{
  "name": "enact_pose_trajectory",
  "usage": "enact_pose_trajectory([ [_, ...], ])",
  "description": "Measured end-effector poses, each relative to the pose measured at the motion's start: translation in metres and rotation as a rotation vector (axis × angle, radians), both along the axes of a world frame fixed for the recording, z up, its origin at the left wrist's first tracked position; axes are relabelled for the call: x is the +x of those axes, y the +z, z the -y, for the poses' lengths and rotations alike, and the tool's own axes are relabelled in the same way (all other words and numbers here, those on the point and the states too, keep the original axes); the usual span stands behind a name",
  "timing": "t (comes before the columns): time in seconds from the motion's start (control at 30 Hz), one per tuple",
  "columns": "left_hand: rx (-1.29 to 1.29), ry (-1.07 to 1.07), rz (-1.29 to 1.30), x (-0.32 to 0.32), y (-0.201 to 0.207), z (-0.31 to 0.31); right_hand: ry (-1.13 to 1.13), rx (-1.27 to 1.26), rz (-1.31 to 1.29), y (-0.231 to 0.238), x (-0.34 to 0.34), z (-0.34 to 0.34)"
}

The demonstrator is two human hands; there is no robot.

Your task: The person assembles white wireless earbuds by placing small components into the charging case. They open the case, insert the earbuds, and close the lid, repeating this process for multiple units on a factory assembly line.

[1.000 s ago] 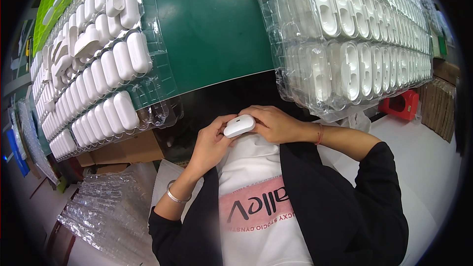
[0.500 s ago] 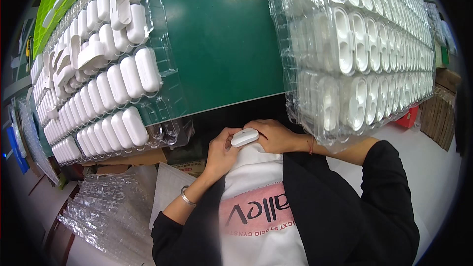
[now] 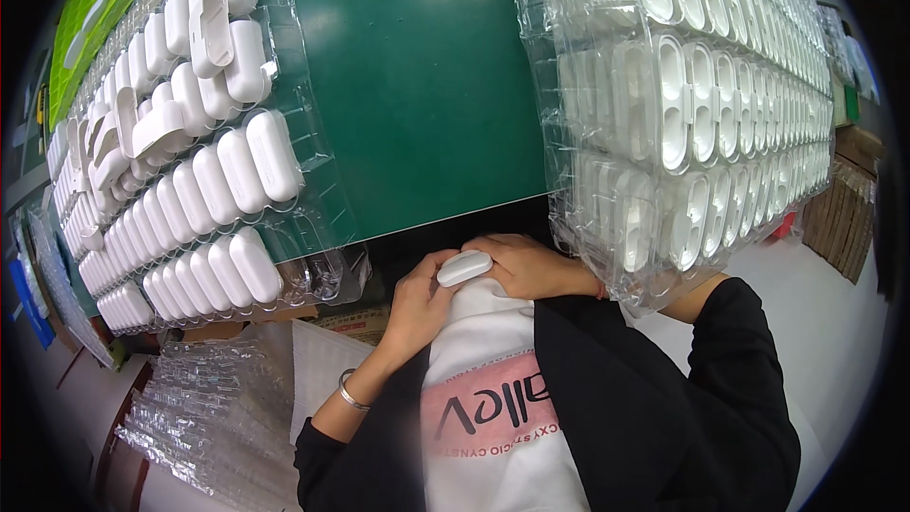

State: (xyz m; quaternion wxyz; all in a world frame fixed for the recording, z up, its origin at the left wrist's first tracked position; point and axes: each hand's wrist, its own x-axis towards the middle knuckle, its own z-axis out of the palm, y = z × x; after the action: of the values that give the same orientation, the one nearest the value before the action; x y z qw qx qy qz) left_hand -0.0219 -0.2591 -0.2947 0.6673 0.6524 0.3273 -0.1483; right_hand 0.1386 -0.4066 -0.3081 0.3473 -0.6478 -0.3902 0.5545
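Note:
A white, rounded earbud charging case (image 3: 465, 268) is held near my body, just below the front edge of the green table. My left hand (image 3: 417, 301) grips its left end between thumb and fingers. From the other side, my right hand (image 3: 523, 265) closes on its right end and far edge; some fingertips are hidden behind it. To the left, a clear plastic tray (image 3: 322, 194) carries rows of similar white cases (image 3: 272, 154), with several loose white shells (image 3: 210, 33) lying on top.
Stacked clear trays (image 3: 607, 85) of hollow white case shells (image 3: 673, 104) rise on the right, overhanging my right forearm. Between the trays lies the green tabletop (image 3: 427, 95). A bright green mat (image 3: 90, 24) is at the far left. Crinkled clear plastic sheets (image 3: 209, 408) lie low on the left.
Both hands still hold the case, which has turned so its smooth face shows and the small dark mark no longer does. The view has shifted slightly, moving the trays lower in it.

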Motion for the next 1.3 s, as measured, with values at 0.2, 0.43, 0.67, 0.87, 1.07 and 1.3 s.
enact_pose_trajectory([
  [0.2,0.004,0.003,0.022,-0.003,0.002,0.001,0.068,-0.016,0.002,0.006,0.004,-0.001],
  [0.43,0.049,0.098,-0.001,-0.001,-0.014,0.011,-0.014,0.025,0.039,-0.012,-0.001,0.001],
  [0.67,-0.001,-0.032,-0.142,0.003,-0.044,0.002,-0.063,-0.185,0.114,-0.015,-0.006,-0.008],
  [0.87,-0.365,0.027,-0.135,0.015,-0.012,-0.027,-0.102,-0.156,-0.003,-0.026,-0.002,-0.006],
  [1.07,-0.337,0.012,-0.116,0.012,-0.009,-0.024,0.125,-0.308,-0.080,-0.002,0.023,-0.016],
  [1.3,-0.031,-0.160,-0.109,0.012,0.008,-0.017,0.037,-0.026,-0.073,-0.015,0.008,0.001],
])
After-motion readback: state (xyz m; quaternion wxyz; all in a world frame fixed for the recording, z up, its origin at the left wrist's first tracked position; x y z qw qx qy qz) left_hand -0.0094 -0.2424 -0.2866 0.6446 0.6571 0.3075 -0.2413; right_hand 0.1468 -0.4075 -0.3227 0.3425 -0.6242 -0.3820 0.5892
